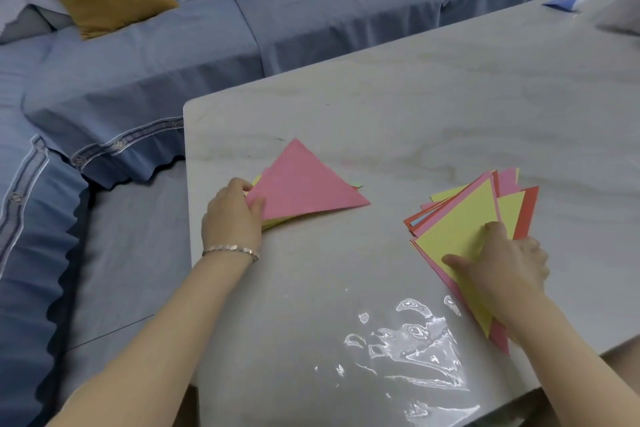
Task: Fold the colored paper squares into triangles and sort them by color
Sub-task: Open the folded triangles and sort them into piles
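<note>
At table (381, 107) left, left hand (232, 215) pinches pink triangle (304, 184) corner; right hand (502, 263) presses on top yellow square (460, 229). Slide off one sheet only.

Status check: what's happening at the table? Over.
Left grip pinches pink triangle on folded pile. Right grip presses yellow sheet atop loose stack. Nothing between them.
</note>
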Available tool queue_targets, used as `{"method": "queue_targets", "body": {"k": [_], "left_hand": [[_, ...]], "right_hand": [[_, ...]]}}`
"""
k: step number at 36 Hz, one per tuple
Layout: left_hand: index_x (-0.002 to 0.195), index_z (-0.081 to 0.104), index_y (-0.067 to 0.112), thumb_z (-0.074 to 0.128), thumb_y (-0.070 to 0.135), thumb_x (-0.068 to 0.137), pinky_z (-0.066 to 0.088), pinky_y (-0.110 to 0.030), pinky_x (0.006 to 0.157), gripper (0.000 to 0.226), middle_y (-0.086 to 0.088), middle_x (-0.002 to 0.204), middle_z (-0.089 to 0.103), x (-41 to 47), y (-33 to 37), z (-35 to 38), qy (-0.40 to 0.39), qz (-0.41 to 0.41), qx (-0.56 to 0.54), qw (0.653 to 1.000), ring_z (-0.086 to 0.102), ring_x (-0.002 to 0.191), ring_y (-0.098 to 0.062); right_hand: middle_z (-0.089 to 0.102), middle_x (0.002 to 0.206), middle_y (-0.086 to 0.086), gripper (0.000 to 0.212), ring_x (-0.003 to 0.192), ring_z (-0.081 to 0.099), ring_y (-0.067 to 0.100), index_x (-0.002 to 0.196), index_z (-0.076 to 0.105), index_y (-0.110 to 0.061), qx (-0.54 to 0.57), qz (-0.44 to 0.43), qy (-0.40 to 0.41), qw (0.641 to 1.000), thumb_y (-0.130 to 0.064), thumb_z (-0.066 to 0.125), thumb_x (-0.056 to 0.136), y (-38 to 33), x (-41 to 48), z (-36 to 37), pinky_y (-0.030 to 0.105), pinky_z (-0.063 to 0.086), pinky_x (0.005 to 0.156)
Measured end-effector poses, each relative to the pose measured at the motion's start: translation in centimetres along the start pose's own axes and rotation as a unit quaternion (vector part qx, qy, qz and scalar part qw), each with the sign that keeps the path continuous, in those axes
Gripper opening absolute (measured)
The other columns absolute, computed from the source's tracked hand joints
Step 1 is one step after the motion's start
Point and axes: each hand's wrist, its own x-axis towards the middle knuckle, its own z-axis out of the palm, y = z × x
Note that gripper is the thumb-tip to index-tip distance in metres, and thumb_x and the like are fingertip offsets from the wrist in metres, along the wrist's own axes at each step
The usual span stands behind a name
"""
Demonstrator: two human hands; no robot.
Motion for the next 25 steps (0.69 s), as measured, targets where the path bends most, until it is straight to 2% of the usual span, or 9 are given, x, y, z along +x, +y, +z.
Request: {"method": "queue_targets", "body": {"k": [3,6,10,12,15,18,21,23,25], "left_hand": [[0.133,0.039,0.012,0.055,0.028,0.090,0.033,-0.041,0.096,0.048,-0.016,0.128,0.043,-0.2,0.6,0.3,-0.014,-0.002,0.052,0.999,0.038,0.119,-0.034],[0.131,0.043,0.011,0.056,0.023,0.087,0.033,-0.037,0.096,0.048,-0.014,0.127,0.046,-2.0,1.0,1.1,-0.015,0.080,0.049,0.995,0.040,0.118,-0.031],[0.122,0.052,0.012,0.057,0.018,0.088,0.033,-0.020,0.093,0.035,-0.003,0.116,0.055,-5.3,1.8,2.2,-0.122,0.127,-0.061,0.983,0.050,0.111,-0.017],[0.115,0.055,0.017,0.058,0.020,0.088,0.037,-0.012,0.081,0.027,0.005,0.099,0.060,-6.9,2.5,2.5,-0.175,0.094,-0.126,0.972,0.056,0.095,-0.008],[0.107,0.055,0.017,0.060,0.024,0.087,0.042,-0.008,0.072,0.021,0.012,0.083,0.061,-8.9,3.2,3.1,-0.245,0.014,-0.217,0.945,0.058,0.073,0.006],[0.117,0.051,0.008,0.062,0.024,0.086,0.051,-0.023,0.072,0.036,0.000,0.084,0.066,-10.6,4.1,3.6,-0.319,-0.106,-0.351,0.874,0.064,0.069,-0.006],[0.111,0.051,0.011,0.064,0.016,0.085,0.056,-0.025,0.066,0.030,-0.003,0.086,0.069,-11.8,5.0,3.7,-0.359,-0.181,-0.442,0.802,0.068,0.068,-0.010],[0.103,0.055,0.011,0.061,0.003,0.085,0.057,-0.034,0.069,0.020,-0.001,0.082,0.071,-12.0,5.1,3.8,-0.328,-0.195,-0.478,0.791,0.069,0.073,-0.017],[0.094,0.056,0.016,0.058,-0.001,0.085,0.055,-0.040,0.076,0.019,0.000,0.084,0.070,-11.5,4.6,4.0,-0.275,-0.195,-0.444,0.830,0.067,0.081,-0.022]], "right_hand": [[0.044,0.116,0.027,0.075,0.110,0.043,0.041,0.126,0.040,-0.010,0.050,-0.005,0.008,0.999,-0.042,0.078,0.069,0.3,0.1,-0.1,0.043,0.036,0.092],[0.043,0.119,0.022,0.071,0.098,0.049,0.037,0.136,0.034,-0.013,0.157,-0.059,0.040,0.985,-0.018,0.073,0.077,0.7,-0.2,0.0,0.040,0.039,0.082],[0.053,0.087,0.006,0.049,0.079,0.046,0.023,0.131,0.047,-0.012,0.279,-0.133,0.090,0.947,-0.006,0.061,0.084,0.8,-0.7,0.4,0.027,0.031,0.071],[0.055,0.079,-0.002,0.034,0.075,0.050,0.018,0.119,0.059,-0.013,0.327,-0.141,0.086,0.930,-0.010,0.063,0.085,0.4,-1.2,0.1,0.020,0.029,0.064],[0.062,0.082,-0.013,0.016,0.076,0.057,0.006,0.101,0.067,-0.018,0.404,-0.139,0.054,0.903,-0.014,0.062,0.086,-0.5,-2.4,-0.4,0.014,0.037,0.061],[0.064,0.077,-0.018,0.010,0.069,0.058,-0.001,0.092,0.067,-0.019,0.469,-0.115,0.014,0.875,-0.013,0.061,0.086,-1.9,-3.9,-0.1,0.012,0.041,0.061],[0.061,0.058,-0.015,0.009,0.050,0.052,-0.004,0.088,0.066,-0.016,0.547,-0.104,-0.036,0.830,-0.007,0.063,0.085,-3.4,-5.6,0.7,0.011,0.042,0.052],[0.062,0.060,-0.009,0.011,0.046,0.053,-0.005,0.088,0.064,-0.013,0.574,-0.109,-0.076,0.808,-0.002,0.063,0.084,-4.2,-6.8,1.2,0.008,0.040,0.046],[0.063,0.066,-0.007,0.016,0.050,0.055,-0.004,0.096,0.063,-0.010,0.575,-0.128,-0.093,0.803,0.000,0.062,0.084,-4.6,-7.7,1.7,0.006,0.041,0.049]]}}
